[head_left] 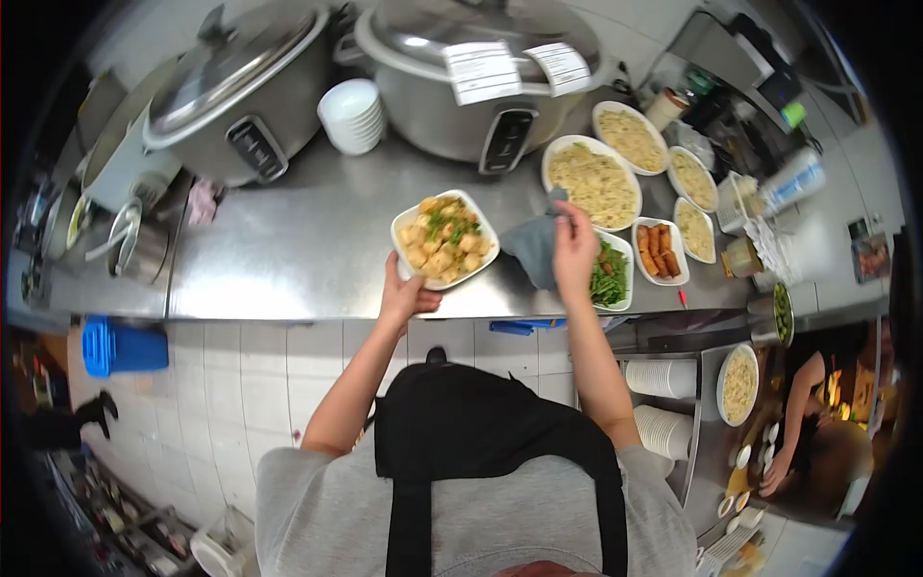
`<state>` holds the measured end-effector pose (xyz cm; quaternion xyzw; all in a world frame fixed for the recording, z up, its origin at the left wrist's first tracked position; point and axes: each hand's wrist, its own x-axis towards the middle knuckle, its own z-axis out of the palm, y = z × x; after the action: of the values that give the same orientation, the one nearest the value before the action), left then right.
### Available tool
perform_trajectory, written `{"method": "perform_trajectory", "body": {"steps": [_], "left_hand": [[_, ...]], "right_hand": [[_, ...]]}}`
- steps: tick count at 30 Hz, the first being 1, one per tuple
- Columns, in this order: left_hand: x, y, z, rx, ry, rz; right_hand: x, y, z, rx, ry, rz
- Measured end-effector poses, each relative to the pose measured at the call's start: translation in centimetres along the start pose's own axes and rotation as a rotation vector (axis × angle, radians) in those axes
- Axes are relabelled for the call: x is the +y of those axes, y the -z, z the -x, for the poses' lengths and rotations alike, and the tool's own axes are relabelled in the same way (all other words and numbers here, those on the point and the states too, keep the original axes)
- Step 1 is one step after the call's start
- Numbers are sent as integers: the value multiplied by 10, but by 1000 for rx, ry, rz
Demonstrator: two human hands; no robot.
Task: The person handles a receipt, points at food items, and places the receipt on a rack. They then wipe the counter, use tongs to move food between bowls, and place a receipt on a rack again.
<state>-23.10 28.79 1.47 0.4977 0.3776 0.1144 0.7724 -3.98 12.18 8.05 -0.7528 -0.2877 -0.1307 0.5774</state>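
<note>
A white square bowl (397, 234) of golden fried cubes topped with chopped green and red bits sits over the steel counter's front. My left hand (404, 296) grips its lower left edge, thumb at the rim and fingers underneath. A grey-blue cloth (531, 252) hangs from my right hand (575, 248), pinched between the fingers to the right of the bowl. Partly hidden behind that hand is a white dish of green vegetables (610, 279). Beside it lies a white dish of browned rolls (658, 252).
Two large rice cookers (452, 106) stand along the back, with stacked white bowls (352, 115) between them. Oval dishes of noodles or rice (594, 183) crowd the right. A red pen (683, 299) lies near the edge. Another person's arm (796, 423) reaches in at far right.
</note>
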Motion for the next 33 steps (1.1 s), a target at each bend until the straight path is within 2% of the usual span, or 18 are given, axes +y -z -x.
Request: {"method": "perform_trajectory", "body": {"steps": [2, 3, 4, 5, 6, 9, 10, 13, 15, 18, 20, 22, 27, 28, 30, 31, 32, 33], "left_hand": [[3, -6, -3, -32, -9, 42], [2, -7, -4, -46, -10, 51], [-2, -9, -5, -55, -10, 78], [-7, -12, -6, -63, -8, 103], [-11, -15, -8, -64, -16, 134], [-27, -27, -11, -95, -128, 193], [-28, -35, -5, -132, -124, 244], [-49, -55, 15, -230, -36, 265], [-65, -77, 26, -436, 64, 107], [-46, -167, 73, -764, 101, -24], [-67, -232, 78, -898, 138, 80], [-75, -283, 80, -1024, 177, 182], [-53, -404, 85, -1629, 861, 339], [-24, -425, 100, -1500, 725, 89], [24, -468, 101, -1596, 387, -175], [43, -490, 92, -1543, 87, -301], [74, -512, 83, -1363, -267, -506], [94, -543, 54, -1335, -660, -390]], "right_hand": [[16, -9, 12, -61, 172, 231], [26, -16, 20, -161, 219, 345], [36, -19, 37, -433, 193, 616], [44, -28, 48, -495, 160, 653], [53, -34, 57, -343, 290, 648], [36, -10, 43, -608, 8, 463], [31, -1, 46, -485, 110, 423], [0, 52, 51, -433, 121, 237], [-14, 94, 65, -379, 133, 216], [-38, 137, 96, -363, 176, 143], [-31, 163, 113, -375, 217, 86], [-4, 189, 123, -233, 436, 353], [44, 318, 122, -111, 184, 730], [42, 340, 120, -114, 186, 732], [34, 375, 115, 73, 4, 497], [25, 389, 113, 123, -51, 494], [24, 402, 113, 138, -67, 509], [24, 413, 114, 155, -83, 526]]}}
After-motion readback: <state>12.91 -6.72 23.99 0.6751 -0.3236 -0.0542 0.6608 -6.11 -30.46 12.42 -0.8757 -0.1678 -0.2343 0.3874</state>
